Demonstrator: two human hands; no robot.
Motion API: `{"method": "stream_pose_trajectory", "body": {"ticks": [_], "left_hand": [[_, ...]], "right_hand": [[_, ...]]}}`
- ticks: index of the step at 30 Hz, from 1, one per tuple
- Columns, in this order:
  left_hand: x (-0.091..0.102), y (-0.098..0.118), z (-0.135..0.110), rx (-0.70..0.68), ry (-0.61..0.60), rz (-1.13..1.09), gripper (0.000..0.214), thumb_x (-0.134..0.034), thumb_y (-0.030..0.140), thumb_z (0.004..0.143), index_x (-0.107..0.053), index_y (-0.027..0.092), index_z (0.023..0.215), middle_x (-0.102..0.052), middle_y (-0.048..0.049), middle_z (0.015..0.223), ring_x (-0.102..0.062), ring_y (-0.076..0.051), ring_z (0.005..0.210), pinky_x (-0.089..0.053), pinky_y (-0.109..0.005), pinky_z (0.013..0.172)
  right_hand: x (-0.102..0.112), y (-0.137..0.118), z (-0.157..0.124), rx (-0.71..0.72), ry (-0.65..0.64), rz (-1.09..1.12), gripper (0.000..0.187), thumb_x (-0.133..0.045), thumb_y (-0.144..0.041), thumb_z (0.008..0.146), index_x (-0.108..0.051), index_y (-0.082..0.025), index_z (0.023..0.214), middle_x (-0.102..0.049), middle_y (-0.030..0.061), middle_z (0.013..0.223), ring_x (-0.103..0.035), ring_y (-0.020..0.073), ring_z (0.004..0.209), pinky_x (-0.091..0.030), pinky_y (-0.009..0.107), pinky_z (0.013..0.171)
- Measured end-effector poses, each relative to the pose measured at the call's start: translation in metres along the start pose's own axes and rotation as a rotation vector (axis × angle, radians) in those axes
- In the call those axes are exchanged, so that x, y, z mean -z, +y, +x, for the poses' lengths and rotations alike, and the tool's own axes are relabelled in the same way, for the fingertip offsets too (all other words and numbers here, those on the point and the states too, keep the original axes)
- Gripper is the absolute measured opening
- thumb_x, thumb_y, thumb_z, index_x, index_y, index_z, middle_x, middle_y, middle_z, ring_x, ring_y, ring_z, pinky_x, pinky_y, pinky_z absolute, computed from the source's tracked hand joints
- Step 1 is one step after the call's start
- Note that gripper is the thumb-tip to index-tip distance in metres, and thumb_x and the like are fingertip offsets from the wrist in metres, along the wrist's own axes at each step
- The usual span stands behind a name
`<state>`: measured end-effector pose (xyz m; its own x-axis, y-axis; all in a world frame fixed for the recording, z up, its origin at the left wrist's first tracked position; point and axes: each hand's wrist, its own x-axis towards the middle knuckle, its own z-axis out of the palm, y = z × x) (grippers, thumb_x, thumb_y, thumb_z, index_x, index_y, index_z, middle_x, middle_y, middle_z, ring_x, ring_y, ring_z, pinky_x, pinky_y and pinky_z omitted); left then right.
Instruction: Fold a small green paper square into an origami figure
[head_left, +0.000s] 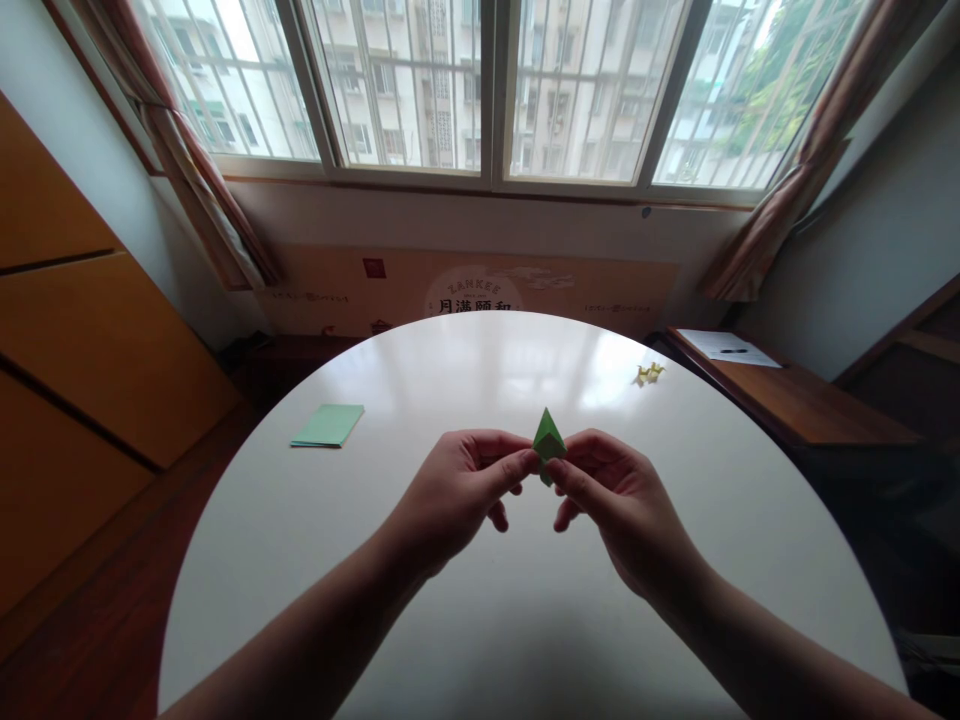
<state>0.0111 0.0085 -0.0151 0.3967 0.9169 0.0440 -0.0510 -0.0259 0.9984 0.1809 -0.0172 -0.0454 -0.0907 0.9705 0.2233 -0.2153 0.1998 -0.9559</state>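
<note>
The two forearms reach in nearest the camera and meet above the round white table [247,540]. The left hand [457,490] and the right hand [622,500] face each other with fingertips nearly touching. Pinched between them is the folded green paper [548,438]; each hand is closed narrowly on it with thumb and forefinger, the other fingers curled under. The piece sits just beyond both sets of fingertips, held clear of the tabletop; its long axis runs upward, with the pointed tip away from the person and the lower end hidden between the fingers. Neither hand is nearer; the left grips its left edge, the right its right edge. Well apart to the left of the left hand lies a stack of green sheets [328,424]; beyond the right hand sits a small yellow folded piece [649,374].
</note>
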Motion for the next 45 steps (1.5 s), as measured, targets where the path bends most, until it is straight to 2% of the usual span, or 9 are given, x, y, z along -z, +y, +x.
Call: {"method": "stream_pose_trajectory", "body": {"ticks": [3, 6, 9, 12, 25, 31, 35, 39, 45], "left_hand": [[0.002, -0.004, -0.001, -0.141, 0.058, 0.095, 0.023, -0.073, 0.030, 0.083, -0.077, 0.015, 0.100, -0.073, -0.0067, 0.079, -0.061, -0.015, 0.065, -0.050, -0.019, 0.041], [0.006, -0.003, -0.003, -0.396, 0.138, 0.305, 0.016, -0.072, 0.023, 0.085, -0.075, 0.019, 0.100, -0.076, -0.0066, 0.091, -0.067, -0.016, 0.073, -0.053, -0.019, 0.048], [0.010, 0.002, -0.005, -0.612, 0.048, 0.504, 0.009, -0.070, 0.017, 0.087, -0.077, 0.021, 0.092, -0.077, -0.0059, 0.097, -0.070, -0.014, 0.077, -0.053, -0.018, 0.054], [0.013, 0.008, -0.007, -0.713, -0.006, 0.590, 0.009, -0.069, 0.015, 0.088, -0.076, 0.020, 0.088, -0.076, -0.0065, 0.097, -0.071, -0.015, 0.079, -0.055, -0.020, 0.057], [0.024, 0.016, -0.005, -0.717, -0.136, 0.705, 0.009, -0.065, 0.018, 0.091, -0.074, 0.020, 0.091, -0.070, -0.0074, 0.103, -0.070, -0.016, 0.085, -0.058, -0.026, 0.075], [0.030, 0.024, -0.009, -0.702, -0.209, 0.827, 0.015, -0.063, 0.020, 0.093, -0.077, 0.023, 0.098, -0.068, -0.0084, 0.109, -0.069, -0.016, 0.084, -0.056, -0.026, 0.075], [0.028, 0.022, -0.008, -0.668, -0.156, 0.765, 0.013, -0.063, 0.019, 0.093, -0.075, 0.020, 0.091, -0.070, -0.0078, 0.103, -0.069, -0.016, 0.083, -0.057, -0.027, 0.074], [0.018, 0.015, -0.006, -0.566, -0.072, 0.590, 0.009, -0.065, 0.014, 0.088, -0.071, 0.017, 0.082, -0.072, -0.0065, 0.089, -0.068, -0.015, 0.072, -0.054, -0.021, 0.057], [0.007, 0.007, -0.007, -0.473, 0.042, 0.463, 0.002, -0.068, 0.015, 0.085, -0.069, 0.016, 0.083, -0.071, -0.0035, 0.077, -0.065, -0.013, 0.066, -0.052, -0.019, 0.052]], "right_hand": [[0.000, 0.001, 0.000, -0.006, 0.008, 0.025, 0.012, -0.077, -0.032, 0.084, -0.071, -0.021, 0.084, -0.063, 0.0005, 0.077, -0.058, 0.0149, 0.068, -0.054, 0.021, 0.047], [0.000, 0.000, -0.001, -0.045, 0.005, 0.070, 0.013, -0.076, -0.033, 0.085, -0.070, -0.021, 0.084, -0.063, 0.0002, 0.077, -0.059, 0.0151, 0.070, -0.055, 0.021, 0.048], [0.000, -0.002, -0.003, -0.073, -0.024, 0.098, 0.014, -0.075, -0.033, 0.086, -0.069, -0.021, 0.085, -0.066, 0.0015, 0.080, -0.063, 0.0161, 0.071, -0.055, 0.022, 0.047], [0.000, -0.003, -0.004, -0.083, -0.051, 0.091, 0.015, -0.074, -0.034, 0.086, -0.069, -0.020, 0.087, -0.069, 0.0025, 0.080, -0.066, 0.0162, 0.068, -0.055, 0.022, 0.047], [0.000, -0.003, -0.004, -0.072, -0.060, 0.020, 0.017, -0.073, -0.036, 0.087, -0.072, -0.020, 0.094, -0.074, 0.0043, 0.082, -0.071, 0.0188, 0.069, -0.054, 0.023, 0.047], [-0.002, -0.002, -0.004, -0.084, -0.074, -0.003, 0.017, -0.073, -0.036, 0.088, -0.074, -0.021, 0.094, -0.074, 0.0046, 0.082, -0.072, 0.0188, 0.071, -0.054, 0.022, 0.048], [-0.002, -0.003, -0.004, -0.101, -0.090, -0.017, 0.021, -0.072, -0.039, 0.088, -0.075, -0.020, 0.094, -0.075, 0.0066, 0.084, -0.072, 0.0209, 0.075, -0.055, 0.023, 0.048], [-0.002, -0.003, -0.005, -0.098, -0.089, -0.008, 0.021, -0.072, -0.040, 0.087, -0.075, -0.020, 0.091, -0.076, 0.0078, 0.086, -0.072, 0.0221, 0.077, -0.054, 0.023, 0.047], [-0.002, -0.002, -0.005, -0.107, -0.085, 0.007, 0.019, -0.074, -0.038, 0.086, -0.076, -0.020, 0.090, -0.075, 0.0070, 0.085, -0.072, 0.0218, 0.076, -0.055, 0.023, 0.047]]}}
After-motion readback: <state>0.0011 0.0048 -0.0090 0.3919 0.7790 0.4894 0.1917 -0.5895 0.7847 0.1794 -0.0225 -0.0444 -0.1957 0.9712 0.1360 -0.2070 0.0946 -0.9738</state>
